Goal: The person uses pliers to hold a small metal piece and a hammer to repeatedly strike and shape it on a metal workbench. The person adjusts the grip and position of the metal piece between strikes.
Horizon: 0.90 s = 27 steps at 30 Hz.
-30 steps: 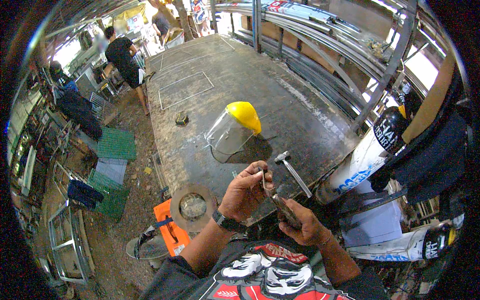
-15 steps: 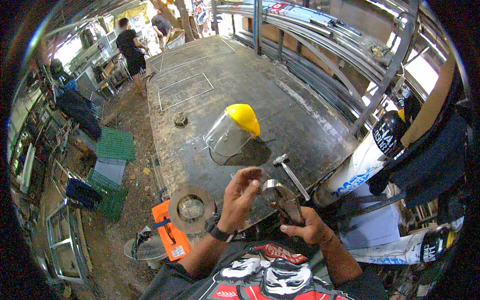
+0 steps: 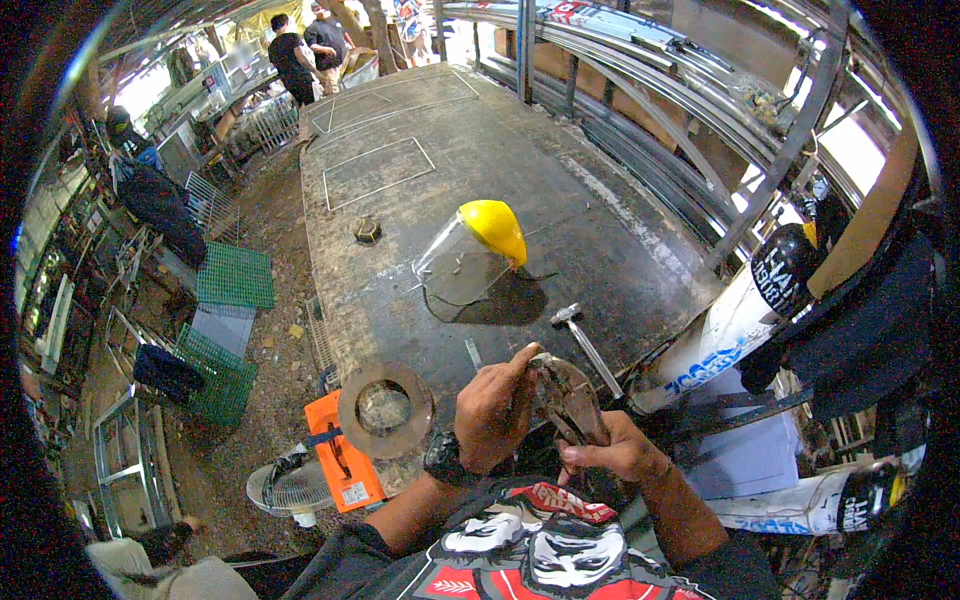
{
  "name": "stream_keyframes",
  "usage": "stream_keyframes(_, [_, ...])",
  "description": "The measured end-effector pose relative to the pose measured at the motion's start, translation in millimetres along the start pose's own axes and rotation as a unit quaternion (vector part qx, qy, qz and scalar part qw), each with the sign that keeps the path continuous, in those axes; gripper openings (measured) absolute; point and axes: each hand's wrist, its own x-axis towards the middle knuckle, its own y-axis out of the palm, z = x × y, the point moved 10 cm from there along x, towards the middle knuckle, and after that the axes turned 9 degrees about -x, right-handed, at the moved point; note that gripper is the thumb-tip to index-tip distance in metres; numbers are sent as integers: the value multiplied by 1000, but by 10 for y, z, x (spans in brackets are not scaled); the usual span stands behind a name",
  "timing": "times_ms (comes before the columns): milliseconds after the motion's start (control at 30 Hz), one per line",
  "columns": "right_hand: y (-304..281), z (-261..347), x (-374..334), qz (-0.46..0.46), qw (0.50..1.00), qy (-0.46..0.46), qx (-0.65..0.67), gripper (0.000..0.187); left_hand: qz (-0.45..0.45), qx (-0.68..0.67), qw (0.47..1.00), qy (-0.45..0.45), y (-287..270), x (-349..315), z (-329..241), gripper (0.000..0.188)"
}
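Here, the left hand [image 3: 494,415] curls, hold unclear, at the metal tool [image 3: 570,398] the right hand [image 3: 624,450] grips.

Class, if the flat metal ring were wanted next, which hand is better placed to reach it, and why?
Probably the left hand: it is nearer the flat metal ring, while the right hand, farther off, grips a metal tool.

The tool [image 3: 572,398] in the right hand [image 3: 622,450] looks like dull, grimy metal; the hammer [image 3: 594,352] just beyond that hand is smooth, shiny metal; ahead of the left hand [image 3: 495,415], the face shield [image 3: 492,228] is glossy plastic, the tabletop [image 3: 520,170] matt and scuffed
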Motion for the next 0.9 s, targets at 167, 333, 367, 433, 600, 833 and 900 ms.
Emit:
stream_keyframes(167, [50,-60,-58,-5,999,29,39,24,-9,23,999,23,-9,-39,-40,47])
stream_keyframes(333, [48,-101,-76,-12,999,35,37,23,-12,4,999,50,2,-28,-57,50])
stream_keyframes(367, [42,-100,-73,-14,999,30,32,23,-13,-1,998,58,1,-27,-68,50])
stream_keyframes(433, [57,-107,-66,-7,999,24,29,23,-6,-13,999,37,10,-40,-31,50])
stream_keyframes(600, [37,-165,-60,-24,999,29,13,23,-5,-27,999,19,12,-56,3,47])
stream_keyframes(833, [2,-205,-30,-79,993,58,-65,21,17,-32,999,29,-4,16,3,43])
stream_keyframes(900, [25,-88,-14,-94,993,2,-71,20,26,-49,998,6,-6,9,31,41])
